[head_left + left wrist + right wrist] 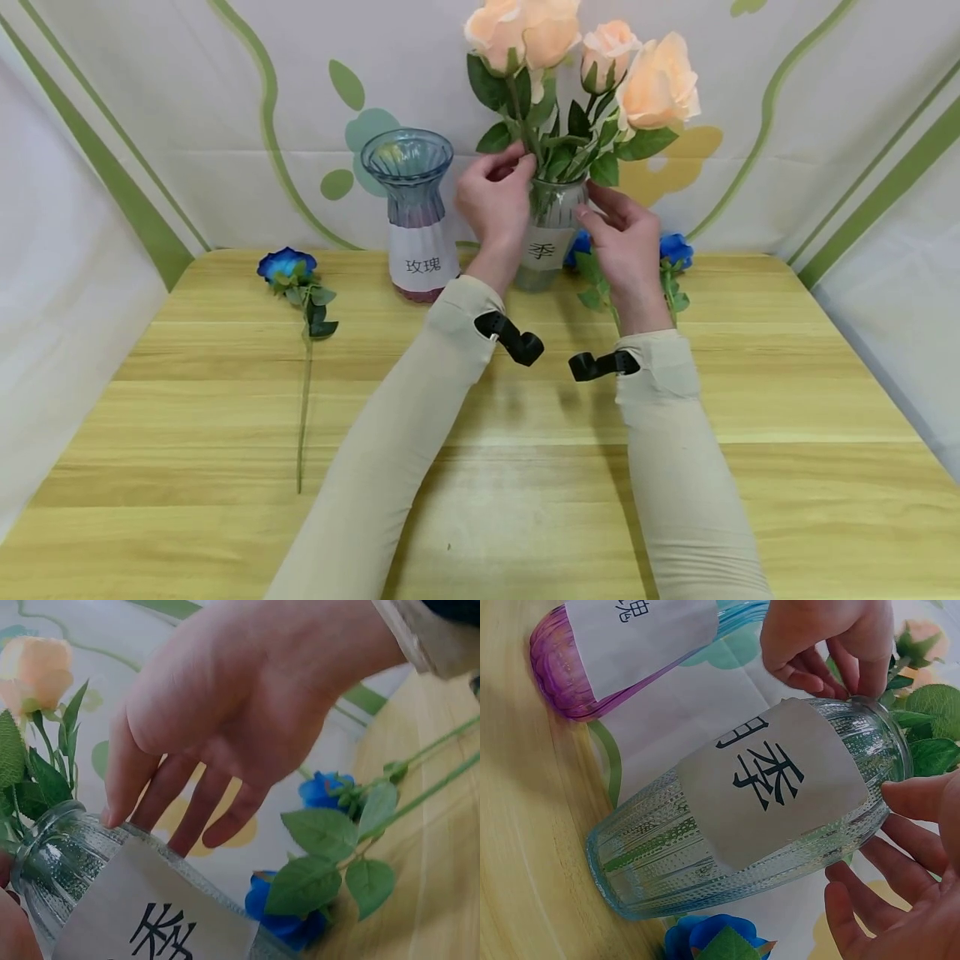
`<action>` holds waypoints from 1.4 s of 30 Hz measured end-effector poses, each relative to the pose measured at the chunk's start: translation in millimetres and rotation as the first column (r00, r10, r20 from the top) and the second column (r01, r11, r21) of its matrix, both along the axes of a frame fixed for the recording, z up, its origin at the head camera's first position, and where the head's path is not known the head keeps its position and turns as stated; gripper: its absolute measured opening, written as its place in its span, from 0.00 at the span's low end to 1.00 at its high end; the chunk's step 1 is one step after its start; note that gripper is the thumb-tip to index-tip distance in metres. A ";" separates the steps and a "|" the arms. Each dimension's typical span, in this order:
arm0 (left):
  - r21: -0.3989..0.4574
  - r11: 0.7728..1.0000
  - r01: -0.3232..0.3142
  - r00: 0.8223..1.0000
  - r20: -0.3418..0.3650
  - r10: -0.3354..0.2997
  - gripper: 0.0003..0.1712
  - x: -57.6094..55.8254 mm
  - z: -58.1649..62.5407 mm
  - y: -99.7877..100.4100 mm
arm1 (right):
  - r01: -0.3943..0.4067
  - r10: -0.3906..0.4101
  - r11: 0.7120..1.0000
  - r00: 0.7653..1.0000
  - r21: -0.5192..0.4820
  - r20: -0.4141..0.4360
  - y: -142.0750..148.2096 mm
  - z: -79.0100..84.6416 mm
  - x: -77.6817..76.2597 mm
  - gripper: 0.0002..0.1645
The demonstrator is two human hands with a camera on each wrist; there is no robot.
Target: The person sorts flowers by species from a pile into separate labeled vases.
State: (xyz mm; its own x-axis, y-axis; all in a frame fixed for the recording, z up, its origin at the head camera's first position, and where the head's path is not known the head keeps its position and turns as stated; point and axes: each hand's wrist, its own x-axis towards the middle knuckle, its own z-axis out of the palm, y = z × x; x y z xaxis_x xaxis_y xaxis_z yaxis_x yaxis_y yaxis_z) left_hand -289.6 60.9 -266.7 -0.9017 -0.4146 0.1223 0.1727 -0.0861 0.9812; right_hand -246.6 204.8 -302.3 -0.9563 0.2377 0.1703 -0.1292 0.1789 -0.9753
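A clear ribbed glass vase (536,279) with a white paper label (757,780) stands upright at the back of the table, several peach roses (660,83) rising from its mouth. At the left of its rim, my left hand (497,200) pinches a rose stem between thumb and forefinger; the fingertips are partly hidden. My right hand (626,242) holds the vase near its neck from the right. Its thumb lies on the near side in the right wrist view, with the other fingers round the far side. The little finger hangs free of the glass in the left wrist view.
Left of the clear vase stands a labelled blue-to-purple glass vase (412,200). A long-stemmed blue rose (287,267) lies on the wooden table (150,467) further left. More blue roses (677,250) lie behind my right hand. A patterned cloth (225,167) hangs along the back.
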 end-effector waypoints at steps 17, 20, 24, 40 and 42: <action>0.292 0.952 0.094 0.996 -0.019 -0.092 0.08 12.2 -17.9 -3.5 | -0.007 0.007 1.000 1.000 -0.004 0.029 -2.4 0.7 1.6 0.28; 0.305 0.946 0.114 0.993 -0.027 -0.111 0.09 13.8 -20.1 -5.0 | -0.004 0.004 1.000 1.000 0.001 0.025 -2.8 1.3 1.8 0.28; 0.297 0.946 0.129 0.992 -0.047 -0.120 0.10 16.2 -23.5 -6.6 | -0.006 0.006 1.000 1.000 -0.005 0.028 -3.1 1.9 1.5 0.28; 0.320 0.945 0.072 0.997 -0.040 -0.063 0.11 5.4 -10.2 2.1 | 0.004 -0.004 1.000 1.000 0.002 0.020 -3.3 0.7 1.9 0.28; 0.310 0.949 0.062 0.998 -0.002 -0.065 0.10 4.4 -9.6 1.8 | 0.002 -0.002 1.000 1.000 0.003 0.017 -3.4 0.6 1.8 0.28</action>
